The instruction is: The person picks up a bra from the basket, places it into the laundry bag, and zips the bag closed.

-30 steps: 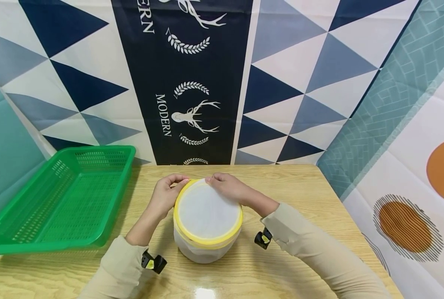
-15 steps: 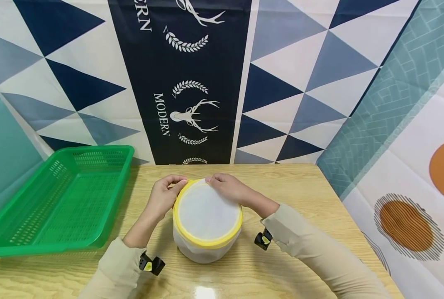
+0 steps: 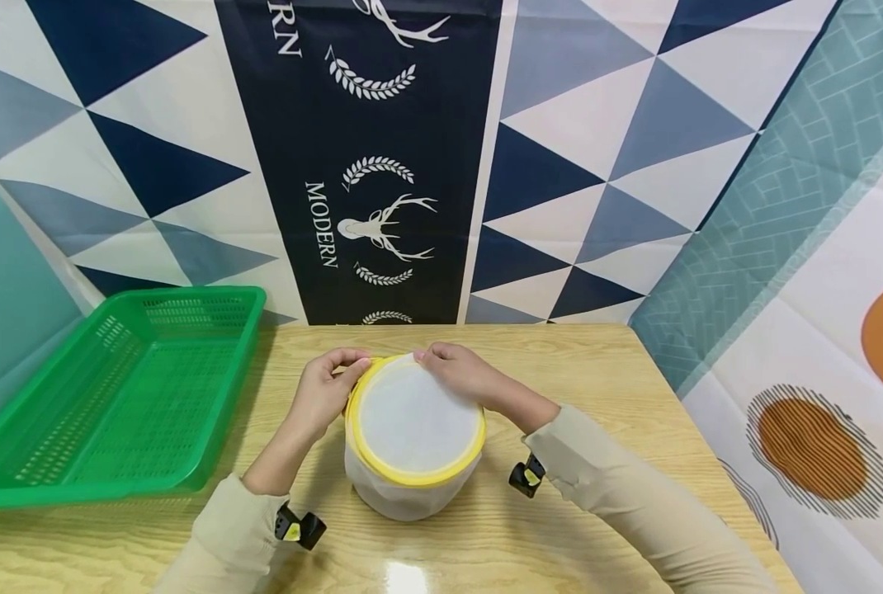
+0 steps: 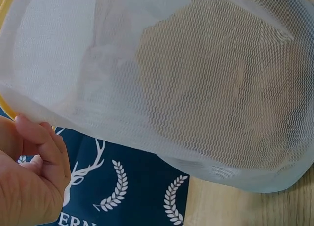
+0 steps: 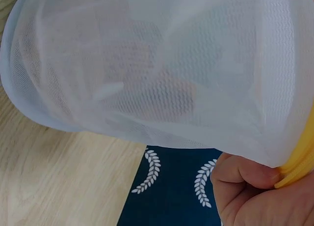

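Note:
A white mesh laundry bag (image 3: 404, 495), round and drum-shaped with a yellow band (image 3: 412, 480) around its top edge, stands upright on the wooden table. My left hand (image 3: 328, 386) pinches the yellow band at the far left of the rim. At the far edge my right hand (image 3: 458, 375) grips the rim, thumb over the white top. The left wrist view shows curled fingers (image 4: 43, 145) at the band beside the thin mesh wall (image 4: 221, 83). Up close in the right wrist view, thumb and fingers hold the yellow edge (image 5: 297, 162).
To the left stands a green plastic basket (image 3: 211, 445) with perforated walls. The wooden table (image 3: 568, 363) meets a patterned backdrop (image 3: 382, 107) at its far edge. A second patterned cloth (image 3: 820, 330) hangs along the right side.
The bag's round top has shifted slightly to the right together with my right hand. My left hand keeps its pinch on the band, almost still.

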### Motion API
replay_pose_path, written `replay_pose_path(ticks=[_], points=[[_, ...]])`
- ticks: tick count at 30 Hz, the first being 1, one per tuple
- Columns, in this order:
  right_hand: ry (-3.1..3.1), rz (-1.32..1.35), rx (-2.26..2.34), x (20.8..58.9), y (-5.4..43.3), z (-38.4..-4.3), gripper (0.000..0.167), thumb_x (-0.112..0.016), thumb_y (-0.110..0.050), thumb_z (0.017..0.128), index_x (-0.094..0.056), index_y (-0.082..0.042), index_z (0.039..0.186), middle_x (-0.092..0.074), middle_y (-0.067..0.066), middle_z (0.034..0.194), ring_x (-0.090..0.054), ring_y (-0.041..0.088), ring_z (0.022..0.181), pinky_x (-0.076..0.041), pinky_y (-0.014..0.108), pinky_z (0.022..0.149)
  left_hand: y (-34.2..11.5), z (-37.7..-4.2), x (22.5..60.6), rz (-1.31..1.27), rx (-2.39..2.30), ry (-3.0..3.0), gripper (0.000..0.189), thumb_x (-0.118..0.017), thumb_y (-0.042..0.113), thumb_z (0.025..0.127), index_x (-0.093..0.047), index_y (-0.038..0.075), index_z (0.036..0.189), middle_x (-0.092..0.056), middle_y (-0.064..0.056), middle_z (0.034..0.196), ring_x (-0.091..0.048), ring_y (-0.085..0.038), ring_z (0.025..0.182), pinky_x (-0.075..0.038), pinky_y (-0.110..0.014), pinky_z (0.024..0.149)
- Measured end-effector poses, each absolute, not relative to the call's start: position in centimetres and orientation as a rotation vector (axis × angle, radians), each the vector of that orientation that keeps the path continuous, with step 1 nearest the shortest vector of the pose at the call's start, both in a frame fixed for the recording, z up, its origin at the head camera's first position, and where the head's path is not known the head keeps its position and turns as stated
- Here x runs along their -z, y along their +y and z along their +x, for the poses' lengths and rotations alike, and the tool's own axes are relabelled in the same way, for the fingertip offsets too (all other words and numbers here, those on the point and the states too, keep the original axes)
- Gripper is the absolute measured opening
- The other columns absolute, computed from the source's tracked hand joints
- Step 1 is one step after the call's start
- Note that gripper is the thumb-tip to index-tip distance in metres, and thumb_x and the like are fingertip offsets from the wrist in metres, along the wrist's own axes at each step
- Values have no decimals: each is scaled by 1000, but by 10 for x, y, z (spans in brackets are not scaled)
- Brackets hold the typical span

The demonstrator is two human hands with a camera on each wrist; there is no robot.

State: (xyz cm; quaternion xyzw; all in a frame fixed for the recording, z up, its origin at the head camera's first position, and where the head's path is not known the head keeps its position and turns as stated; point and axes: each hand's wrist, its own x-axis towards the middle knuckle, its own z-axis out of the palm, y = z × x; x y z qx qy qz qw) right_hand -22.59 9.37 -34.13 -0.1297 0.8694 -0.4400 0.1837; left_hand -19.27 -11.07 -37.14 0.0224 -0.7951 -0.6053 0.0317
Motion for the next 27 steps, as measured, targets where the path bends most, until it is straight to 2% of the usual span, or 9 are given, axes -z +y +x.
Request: replay_pose_path(ticks=[7, 13, 23, 25, 27], points=[[2483, -432, 1197, 344, 95, -232, 40, -43, -44, 97, -59, -9, 89, -56, 6, 78, -55, 13, 55, -50, 26, 50, -112, -194, 372, 68, 1869, -2444, 23, -56, 21, 95, -64, 5, 108, -57, -11, 98, -47, -8, 48, -41, -19, 43], [2482, -510, 1183, 342, 96, -248, 51, -42, -55, 94, -67, -12, 101, -65, 5, 80, -63, 13, 60, -54, 29, 57, -113, -194, 371, 70, 1879, -2447, 23, -54, 21, 96, -63, 5, 109, -58, -11, 95, -46, -9, 47, -40, -19, 43], [2351, -622, 1309, 344, 92, -255, 36, -45, -39, 98, -60, -6, 98, -57, 3, 80, -56, 10, 56, -51, 24, 52, -108, -195, 369, 60, 1975, -2370, 24, -55, 19, 95, -62, 0, 107, -55, -7, 89, -46, -6, 48, -39, -19, 41], [2337, -610, 1316, 343, 90, -254, 36, -45, -38, 98, -60, -6, 101, -58, 7, 85, -57, 11, 58, -51, 25, 52, -108, -196, 368, 65, 1970, -2366, 24, -55, 19, 95, -62, 0, 107, -55, -6, 88, -47, -6, 48, -39, -19, 41], [2335, -608, 1315, 346, 89, -256, 36, -46, -39, 97, -62, -8, 105, -61, 6, 96, -58, 11, 60, -52, 26, 54, -108, -196, 369, 75, 1967, -2358, 23, -54, 18, 95, -63, -1, 107, -56, -7, 87, -47, -6, 49, -39, -18, 41]])
